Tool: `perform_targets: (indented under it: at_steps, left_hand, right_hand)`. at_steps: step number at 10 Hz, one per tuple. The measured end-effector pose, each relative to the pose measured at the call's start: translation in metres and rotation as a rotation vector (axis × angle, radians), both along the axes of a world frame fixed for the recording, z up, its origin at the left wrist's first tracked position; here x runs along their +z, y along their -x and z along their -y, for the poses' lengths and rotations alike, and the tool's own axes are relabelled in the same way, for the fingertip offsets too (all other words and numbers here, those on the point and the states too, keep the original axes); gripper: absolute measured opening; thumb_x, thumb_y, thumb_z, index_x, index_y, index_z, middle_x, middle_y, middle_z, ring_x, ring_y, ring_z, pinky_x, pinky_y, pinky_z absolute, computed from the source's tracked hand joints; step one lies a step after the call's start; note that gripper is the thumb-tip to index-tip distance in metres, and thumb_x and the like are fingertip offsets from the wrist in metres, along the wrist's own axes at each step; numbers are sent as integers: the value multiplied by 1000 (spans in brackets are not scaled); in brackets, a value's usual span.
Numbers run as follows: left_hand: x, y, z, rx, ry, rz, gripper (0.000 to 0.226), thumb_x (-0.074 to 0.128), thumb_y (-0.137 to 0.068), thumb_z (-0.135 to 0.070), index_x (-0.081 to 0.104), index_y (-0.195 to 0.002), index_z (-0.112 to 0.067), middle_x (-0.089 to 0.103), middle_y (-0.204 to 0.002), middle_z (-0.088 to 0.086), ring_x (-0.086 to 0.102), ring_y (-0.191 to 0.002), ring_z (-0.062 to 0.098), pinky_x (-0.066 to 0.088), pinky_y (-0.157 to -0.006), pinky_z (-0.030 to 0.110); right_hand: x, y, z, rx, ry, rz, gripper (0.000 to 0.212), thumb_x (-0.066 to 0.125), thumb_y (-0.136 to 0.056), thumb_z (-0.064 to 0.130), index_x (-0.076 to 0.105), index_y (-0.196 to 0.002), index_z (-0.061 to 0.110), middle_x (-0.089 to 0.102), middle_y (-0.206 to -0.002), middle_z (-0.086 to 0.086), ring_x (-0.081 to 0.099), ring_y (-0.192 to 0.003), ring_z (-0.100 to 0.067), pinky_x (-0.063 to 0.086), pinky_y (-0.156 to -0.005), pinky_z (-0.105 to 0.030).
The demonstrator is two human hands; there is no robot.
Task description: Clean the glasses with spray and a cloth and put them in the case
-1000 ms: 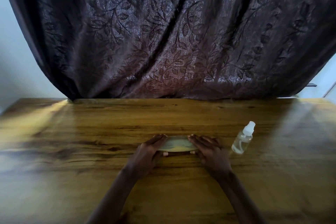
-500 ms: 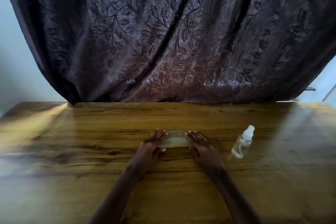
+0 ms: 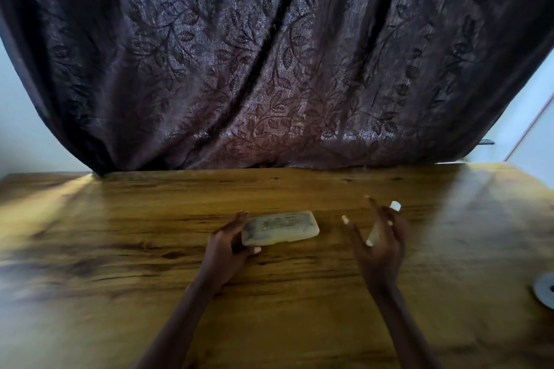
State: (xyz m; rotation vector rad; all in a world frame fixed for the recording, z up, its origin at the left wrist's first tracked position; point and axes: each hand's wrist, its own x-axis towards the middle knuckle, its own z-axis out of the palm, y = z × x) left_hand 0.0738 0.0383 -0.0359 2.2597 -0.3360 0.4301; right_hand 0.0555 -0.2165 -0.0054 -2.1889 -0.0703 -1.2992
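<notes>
A pale, translucent glasses case lies closed and flat on the wooden table, near the middle. My left hand holds its left end, fingers along the far side and thumb at the near edge. My right hand hovers to the right of the case, fingers spread, holding nothing. Behind those fingers stands the small clear spray bottle; only its white cap and a strip of its body show. I cannot see the glasses or a cloth.
A dark patterned curtain hangs behind the table's far edge. A round grey disc sits at the right edge of the view.
My right hand has left the case's right end and moved right, in front of the spray bottle. My left hand stays on the case, which now lies uncovered.
</notes>
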Motion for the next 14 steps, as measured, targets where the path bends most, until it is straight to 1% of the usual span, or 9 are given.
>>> perform_targets:
  at_steps: [1,2,4,7,10,11,12,13,14]
  left_hand:
    - [0,-2,0,38,59,-84,75,77,-68,-15,38,-132,-7,48,-134,12,48,-119,18,37,-97,22]
    - [-1,-4,1,53,87,-134,72,76,-70,-15,39,-132,-7,50,-133,14,52,-117,22,39,-96,24]
    - [-1,-5,1,59,137,-169,76,76,-68,-11,37,-133,-8,53,-130,13,54,-105,9,43,-87,17]
    - [-5,-6,0,63,189,-197,78,76,-66,-5,36,-133,-8,57,-124,14,54,-95,5,40,-70,-5]
    - [-5,-4,0,45,227,-201,78,76,-67,-4,35,-133,-8,58,-124,13,55,-96,3,44,-78,3]
    - [-4,-2,0,37,229,-203,79,76,-67,-5,34,-134,-9,58,-125,12,54,-97,3,46,-86,18]
    - [-5,-3,-1,27,203,-182,81,78,-64,-6,35,-133,-6,60,-121,13,56,-95,4,41,-76,0]
    - [-8,-7,-2,32,241,-207,84,81,-61,-6,36,-132,-4,61,-120,15,58,-94,6,41,-68,-4]
    - [0,-6,-1,27,280,-214,82,81,-63,-16,37,-133,-8,57,-126,11,55,-99,5,41,-71,-3]
  right_hand:
    - [-10,1,17,-15,-219,-111,87,89,-54,17,45,-129,3,50,-115,-23,43,-104,-28,42,-79,-39]
    - [-22,-2,27,6,-412,-249,108,90,-50,11,29,-139,8,35,-136,-20,34,-118,-24,39,-85,-36]
    - [-30,-12,28,66,-496,-358,72,78,-68,2,42,-130,4,56,-114,-12,54,-100,-28,41,-79,-33]
    - [-3,-45,-6,310,-446,-381,73,81,-61,-4,45,-125,-3,58,-95,-7,53,-71,-6,40,-53,0]
    - [-27,-46,-17,366,-468,-564,69,77,-73,11,42,-131,5,61,-104,-5,58,-86,-17,44,-63,-17]
    - [-26,-47,-15,368,-433,-570,64,77,-72,9,45,-126,3,62,-100,-7,59,-83,-20,40,-54,-6]
    - [-23,-46,-12,392,-448,-576,72,79,-69,5,41,-130,3,61,-108,-12,58,-87,-22,42,-55,1]
    - [-19,-45,-13,471,-510,-522,86,81,-68,13,31,-139,11,53,-125,-9,55,-106,-23,50,-74,-12]
    - [-5,-40,-16,476,-536,-441,86,79,-70,14,29,-140,19,41,-137,1,42,-125,-18,45,-91,-28]
